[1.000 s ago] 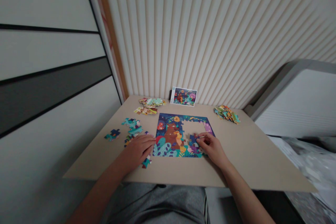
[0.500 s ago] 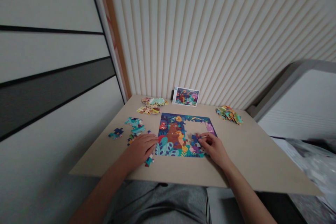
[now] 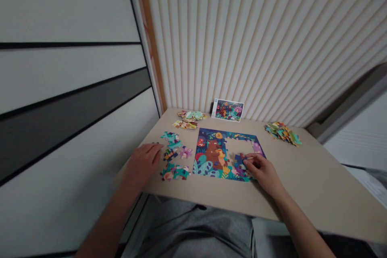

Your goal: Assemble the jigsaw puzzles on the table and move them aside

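The partly assembled jigsaw puzzle (image 3: 208, 145), with a bear and blue leaves, lies on the table with a bare gap right of its middle. At the gap's lower side, my right hand (image 3: 261, 169) pinches a dark blue puzzle piece (image 3: 238, 161), thumb and fingers closed at its right edge. Beyond the puzzle's left side, my left hand (image 3: 143, 165) reaches over the table's left part, fingers stretched out and low. They hide the spot where a loose piece lay. Several loose puzzle pieces (image 3: 175, 171) in teal, pink and purple lie between that hand and the puzzle.
A picture card (image 3: 228, 110) of the puzzle leans at the back against a pleated curtain (image 3: 205, 40). Piles of other pieces lie at back left (image 3: 190, 116) and back right (image 3: 282, 133). A panelled white surface (image 3: 75, 72) borders the table (image 3: 217, 193) on the left.
My left hand has moved left, away from the puzzle's edge, uncovering loose pieces and covering the leftmost one. The right hand stays at the gap with its piece. The view has shifted left.
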`<control>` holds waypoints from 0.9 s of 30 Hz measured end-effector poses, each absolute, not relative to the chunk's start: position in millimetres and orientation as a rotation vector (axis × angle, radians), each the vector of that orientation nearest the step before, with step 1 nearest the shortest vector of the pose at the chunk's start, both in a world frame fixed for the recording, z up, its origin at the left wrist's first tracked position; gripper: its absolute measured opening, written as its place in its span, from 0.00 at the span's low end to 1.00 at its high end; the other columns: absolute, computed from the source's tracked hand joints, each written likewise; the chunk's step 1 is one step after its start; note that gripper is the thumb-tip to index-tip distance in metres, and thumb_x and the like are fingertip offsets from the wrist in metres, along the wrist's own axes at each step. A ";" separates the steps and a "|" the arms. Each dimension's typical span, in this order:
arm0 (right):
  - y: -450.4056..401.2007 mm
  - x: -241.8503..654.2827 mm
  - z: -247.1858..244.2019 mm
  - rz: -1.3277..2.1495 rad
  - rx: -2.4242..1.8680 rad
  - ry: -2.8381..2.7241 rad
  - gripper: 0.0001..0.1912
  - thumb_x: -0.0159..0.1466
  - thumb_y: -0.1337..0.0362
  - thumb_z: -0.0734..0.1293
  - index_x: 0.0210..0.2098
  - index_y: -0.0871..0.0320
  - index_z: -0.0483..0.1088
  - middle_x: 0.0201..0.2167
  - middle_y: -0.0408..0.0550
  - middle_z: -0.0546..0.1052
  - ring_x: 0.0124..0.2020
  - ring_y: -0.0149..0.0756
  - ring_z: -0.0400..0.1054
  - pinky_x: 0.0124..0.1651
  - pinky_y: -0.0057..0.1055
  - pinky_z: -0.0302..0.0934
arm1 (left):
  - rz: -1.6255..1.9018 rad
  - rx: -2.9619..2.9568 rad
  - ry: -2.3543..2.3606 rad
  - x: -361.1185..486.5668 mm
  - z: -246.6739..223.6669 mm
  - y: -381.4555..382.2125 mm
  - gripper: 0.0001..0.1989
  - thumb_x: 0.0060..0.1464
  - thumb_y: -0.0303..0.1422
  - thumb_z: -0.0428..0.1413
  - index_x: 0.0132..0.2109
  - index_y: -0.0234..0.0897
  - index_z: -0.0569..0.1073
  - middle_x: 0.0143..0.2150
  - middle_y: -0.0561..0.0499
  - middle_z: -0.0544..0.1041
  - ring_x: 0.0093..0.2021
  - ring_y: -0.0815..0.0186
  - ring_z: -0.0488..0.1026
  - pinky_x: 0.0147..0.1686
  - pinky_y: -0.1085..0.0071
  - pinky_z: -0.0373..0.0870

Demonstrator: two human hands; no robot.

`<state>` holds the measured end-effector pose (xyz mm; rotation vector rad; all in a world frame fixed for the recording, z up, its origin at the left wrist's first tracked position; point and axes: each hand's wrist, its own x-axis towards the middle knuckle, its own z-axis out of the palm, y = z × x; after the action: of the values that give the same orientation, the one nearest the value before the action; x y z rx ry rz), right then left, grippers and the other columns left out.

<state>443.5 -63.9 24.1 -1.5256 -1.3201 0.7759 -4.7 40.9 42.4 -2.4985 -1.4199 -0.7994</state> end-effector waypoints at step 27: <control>-65.8 444.0 21.9 0.725 -1.536 -1.361 0.21 0.63 0.47 0.71 0.45 0.56 0.73 0.28 0.45 0.75 0.28 0.36 0.67 0.31 0.31 0.62 | -0.718 -2.845 -1.152 24.0 29.0 -11.0 0.19 0.63 0.39 0.58 0.59 0.42 0.72 0.55 0.45 0.77 0.56 0.55 0.71 0.61 0.54 0.64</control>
<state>444.0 -65.8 21.9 -1.5358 -1.3610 0.7247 24.0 -11.0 29.0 -2.8453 -1.1523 -0.7181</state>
